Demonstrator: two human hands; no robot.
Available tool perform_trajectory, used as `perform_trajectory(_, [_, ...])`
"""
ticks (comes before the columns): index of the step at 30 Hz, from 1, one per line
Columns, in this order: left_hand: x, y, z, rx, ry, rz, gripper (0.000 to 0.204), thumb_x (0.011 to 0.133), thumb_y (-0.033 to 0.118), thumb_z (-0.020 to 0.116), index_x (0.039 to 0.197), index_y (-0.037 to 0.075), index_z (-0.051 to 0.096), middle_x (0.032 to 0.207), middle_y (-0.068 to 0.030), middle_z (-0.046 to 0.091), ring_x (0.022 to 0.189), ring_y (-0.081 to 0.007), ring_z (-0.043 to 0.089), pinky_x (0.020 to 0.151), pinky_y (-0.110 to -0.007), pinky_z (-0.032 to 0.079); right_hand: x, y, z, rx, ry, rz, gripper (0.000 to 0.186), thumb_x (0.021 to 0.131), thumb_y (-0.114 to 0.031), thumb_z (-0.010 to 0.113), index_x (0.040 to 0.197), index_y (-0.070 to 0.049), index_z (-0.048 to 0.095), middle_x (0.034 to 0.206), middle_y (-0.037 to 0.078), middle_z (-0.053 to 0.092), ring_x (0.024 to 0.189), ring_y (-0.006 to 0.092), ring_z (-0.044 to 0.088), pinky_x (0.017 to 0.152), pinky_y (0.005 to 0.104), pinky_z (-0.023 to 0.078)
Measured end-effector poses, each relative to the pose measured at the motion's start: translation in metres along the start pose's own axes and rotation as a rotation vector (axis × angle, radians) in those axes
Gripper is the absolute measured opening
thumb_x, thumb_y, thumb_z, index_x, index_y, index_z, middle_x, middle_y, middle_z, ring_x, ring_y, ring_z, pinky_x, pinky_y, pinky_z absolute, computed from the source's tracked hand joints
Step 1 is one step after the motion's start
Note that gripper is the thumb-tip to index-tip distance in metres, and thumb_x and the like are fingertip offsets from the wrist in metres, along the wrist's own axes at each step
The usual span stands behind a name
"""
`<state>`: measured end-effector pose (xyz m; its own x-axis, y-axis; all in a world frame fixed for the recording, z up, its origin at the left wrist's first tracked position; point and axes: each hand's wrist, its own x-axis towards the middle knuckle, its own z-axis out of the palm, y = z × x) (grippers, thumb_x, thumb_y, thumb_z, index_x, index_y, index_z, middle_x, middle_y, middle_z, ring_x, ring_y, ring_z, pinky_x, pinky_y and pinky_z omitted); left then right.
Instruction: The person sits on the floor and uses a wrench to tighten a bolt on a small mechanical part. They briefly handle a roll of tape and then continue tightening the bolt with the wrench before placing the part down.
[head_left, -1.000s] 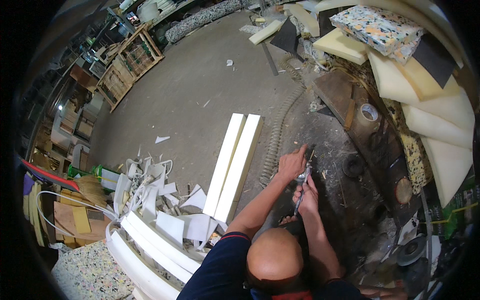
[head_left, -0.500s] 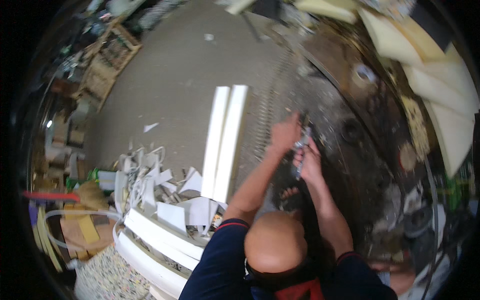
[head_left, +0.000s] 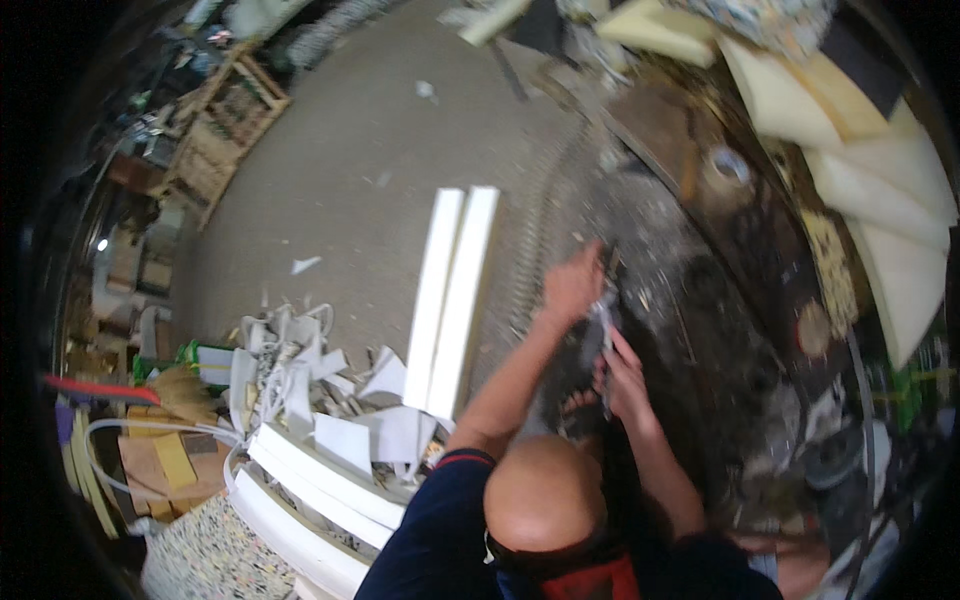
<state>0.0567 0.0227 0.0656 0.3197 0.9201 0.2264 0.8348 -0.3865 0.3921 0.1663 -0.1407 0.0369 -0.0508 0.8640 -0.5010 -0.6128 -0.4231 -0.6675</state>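
My right hand [head_left: 626, 382] is closed around a slim grey metal hand tool, shaped like pliers [head_left: 603, 316], whose head points away from me. Just beyond and to the left, my left hand [head_left: 573, 284] is closed at the fingertips near the tool's head. A small dark piece [head_left: 611, 258] lies by those fingers; blur hides its kind and how it is gripped. Both hands are over the dark, stained floor, above a foot. Left of my forearms lie two long white foam strips [head_left: 440, 300], side by side.
White offcuts [head_left: 340, 440] are heaped at the lower left, beside curved white strips [head_left: 320, 490] and a speckled foam block [head_left: 220, 550]. A wooden crate frame [head_left: 225, 130] stands far left. Cream foam slabs [head_left: 880, 190] and a brown board [head_left: 690, 150] with a tape roll [head_left: 729, 165] are at right.
My right hand has moved slightly down, nearer to me, and the tool sits more upright. My left hand stays almost in place. The view has shifted a little.
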Motion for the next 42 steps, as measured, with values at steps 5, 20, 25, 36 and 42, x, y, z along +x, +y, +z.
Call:
perform_trajectory(5, [0.002,0.003,-0.004,0.004,-0.079,-0.042,0.039,0.096,0.025,0.052,0.133,0.011,0.052,0.092,-0.0188,0.071,0.078,-0.0393,0.07,0.069,-0.051,0.055,-0.005,0.019,-0.035,-0.076,0.096,0.078,0.05,0.104,-0.013,0.047,0.154,-0.02,0.039,0.078,0.003,0.059,0.058,0.0112,0.053,0.049,0.0284,0.048])
perform_trajectory(20, [0.002,0.003,-0.002,-0.032,-0.045,-0.024,0.04,0.097,0.029,0.051,0.132,0.011,0.053,0.094,-0.0188,0.069,0.079,-0.0397,0.069,0.069,-0.051,0.055,-0.026,0.043,-0.034,-0.108,0.08,0.279,0.047,0.1,-0.002,0.042,0.147,-0.01,0.046,0.081,0.008,0.067,0.058,0.0132,0.057,0.049,0.0294,0.046])
perform_trajectory(25, [0.002,0.006,-0.006,-0.007,-0.068,-0.042,0.04,0.097,0.03,0.052,0.131,0.011,0.054,0.097,-0.0193,0.07,0.081,-0.0397,0.07,0.071,-0.05,0.056,-0.034,0.046,-0.031,-0.139,0.049,0.283,0.033,0.098,-0.001,0.044,0.128,-0.004,0.057,0.088,0.01,0.07,0.056,0.0131,0.058,0.049,0.0288,0.047])
perform_trajectory(36, [0.002,0.007,-0.006,0.004,-0.111,-0.06,0.042,0.096,0.032,0.053,0.133,0.011,0.054,0.097,-0.0193,0.071,0.083,-0.0399,0.07,0.072,-0.05,0.056,-0.031,0.051,-0.071,-0.107,0.064,0.228,0.021,0.096,-0.003,0.044,0.111,0.001,0.059,0.088,0.01,0.067,0.07,0.0193,0.065,0.059,0.0349,0.055])
perform_trajectory(42, [0.003,0.009,-0.007,0.016,-0.093,-0.066,0.043,0.096,0.033,0.053,0.133,0.012,0.054,0.095,-0.019,0.071,0.082,-0.0392,0.07,0.072,-0.051,0.055,-0.034,0.044,-0.088,0.063,0.109,0.215,0.028,0.094,0.0,0.045,0.119,0.001,0.058,0.099,0.015,0.065,0.073,0.0241,0.068,0.065,0.0387,0.062])
